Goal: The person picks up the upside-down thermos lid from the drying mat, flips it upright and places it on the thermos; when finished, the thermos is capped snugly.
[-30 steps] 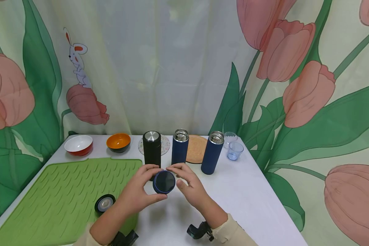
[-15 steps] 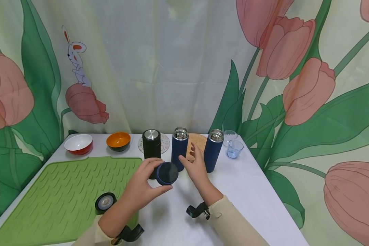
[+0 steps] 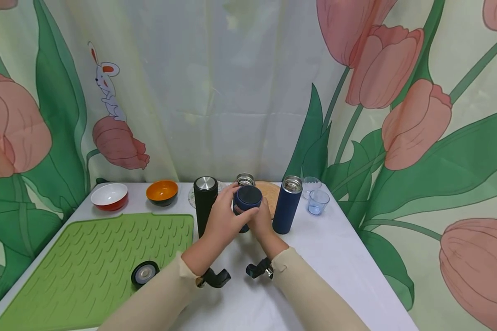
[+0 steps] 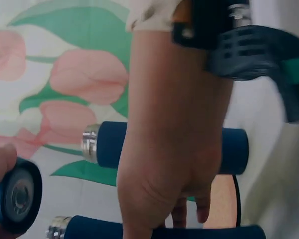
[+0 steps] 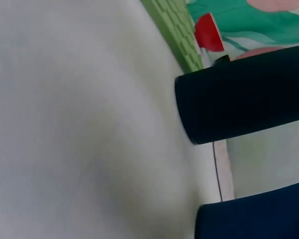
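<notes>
Dark blue round lid with a flat black top (image 3: 248,196) is held in the air near the open steel mouth of the middle bottle, a navy cylinder (image 4: 204,234). From the left, a green ridged mat (image 3: 91,262) carries a black round lid (image 3: 145,273), inner side up, perhaps so that face stays clean. Behind the mat stand a red bowl with white lining (image 3: 109,196) and a black bowl with orange lining (image 3: 162,192), probably kept out of the way. Next comes a tall black bottle with a silver disc top (image 3: 204,207). The left hand (image 3: 228,214) has its grip clamped on the blue lid's side, which leaves the underside free. The right hand (image 3: 262,218) is at the middle bottle, likely to steady it; partly hidden, its grip may or may not be closed, I cannot tell. Farther right, a second navy bottle (image 3: 287,207) stands uncapped on the white-covered table (image 3: 331,266), just beside a small pale-blue glass cup (image 3: 317,202).
</notes>
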The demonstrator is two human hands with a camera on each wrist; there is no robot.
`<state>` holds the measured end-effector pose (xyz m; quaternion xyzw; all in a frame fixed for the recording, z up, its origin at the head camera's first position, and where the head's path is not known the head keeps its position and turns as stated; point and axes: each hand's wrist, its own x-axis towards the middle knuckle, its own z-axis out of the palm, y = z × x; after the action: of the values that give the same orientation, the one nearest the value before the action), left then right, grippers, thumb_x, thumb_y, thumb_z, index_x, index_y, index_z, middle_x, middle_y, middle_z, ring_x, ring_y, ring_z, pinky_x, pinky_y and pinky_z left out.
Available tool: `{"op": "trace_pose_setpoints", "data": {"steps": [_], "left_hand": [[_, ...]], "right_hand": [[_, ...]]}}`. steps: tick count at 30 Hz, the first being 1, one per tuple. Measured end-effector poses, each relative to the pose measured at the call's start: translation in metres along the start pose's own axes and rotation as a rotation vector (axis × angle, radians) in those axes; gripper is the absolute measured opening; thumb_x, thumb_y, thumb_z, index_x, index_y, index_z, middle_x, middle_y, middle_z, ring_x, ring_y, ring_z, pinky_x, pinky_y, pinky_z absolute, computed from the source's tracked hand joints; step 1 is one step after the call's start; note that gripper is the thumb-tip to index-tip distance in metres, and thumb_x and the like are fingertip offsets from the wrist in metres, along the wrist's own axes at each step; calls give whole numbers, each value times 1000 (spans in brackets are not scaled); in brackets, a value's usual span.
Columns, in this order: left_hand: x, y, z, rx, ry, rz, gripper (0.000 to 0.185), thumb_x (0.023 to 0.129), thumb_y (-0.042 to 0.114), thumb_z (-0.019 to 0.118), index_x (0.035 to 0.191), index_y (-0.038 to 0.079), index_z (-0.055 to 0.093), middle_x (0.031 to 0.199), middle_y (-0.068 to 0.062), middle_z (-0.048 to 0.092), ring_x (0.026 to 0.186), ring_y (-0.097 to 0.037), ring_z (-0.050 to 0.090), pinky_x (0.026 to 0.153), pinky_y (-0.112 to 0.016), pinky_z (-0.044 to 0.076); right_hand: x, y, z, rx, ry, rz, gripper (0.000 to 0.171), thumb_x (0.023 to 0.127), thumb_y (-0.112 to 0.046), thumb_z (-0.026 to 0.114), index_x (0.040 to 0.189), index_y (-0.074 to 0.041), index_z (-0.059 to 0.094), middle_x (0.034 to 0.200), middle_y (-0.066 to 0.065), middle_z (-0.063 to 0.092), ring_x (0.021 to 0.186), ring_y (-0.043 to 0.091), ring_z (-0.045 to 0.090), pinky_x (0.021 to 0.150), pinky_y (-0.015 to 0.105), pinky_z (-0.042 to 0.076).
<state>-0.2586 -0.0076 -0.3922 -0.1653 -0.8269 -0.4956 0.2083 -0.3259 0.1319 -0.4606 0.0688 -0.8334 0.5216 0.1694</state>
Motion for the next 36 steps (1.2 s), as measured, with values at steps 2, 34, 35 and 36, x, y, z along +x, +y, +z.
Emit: {"op": "trace_pose_setpoints", "data": {"steps": [2,34,35,36], "left_hand": [[9,0,9,-37,35,-29,72,86,35,90,143,4,60,162,-15,49,150,-36,50,117,-55,49],[53,-32,40,-274,109,-234,72,97,39,78,156,10,48,146,-16,55,135,-34,60,113,-58,51],[53,-33,41,-280,105,-229,72,98,39,78,156,10,48,147,-17,55,136,-35,59,113,-59,50],[53,-33,41,-288,98,-225,72,98,39,77,157,10,48,148,-17,55,137,-35,59,114,-59,49]], "right_hand": [[1,3,1,-75,23,-5,55,92,-20,80,142,-3,64,144,24,61,137,40,56,118,59,45],[1,3,1,-6,-15,149,63,91,-38,81,150,-28,62,148,13,59,144,36,53,121,62,42],[1,3,1,-7,-15,151,63,91,-38,81,151,-28,62,148,12,58,144,35,53,121,62,41],[1,4,2,-8,-14,149,64,91,-38,81,151,-29,61,149,12,58,144,35,52,121,62,41]]}}
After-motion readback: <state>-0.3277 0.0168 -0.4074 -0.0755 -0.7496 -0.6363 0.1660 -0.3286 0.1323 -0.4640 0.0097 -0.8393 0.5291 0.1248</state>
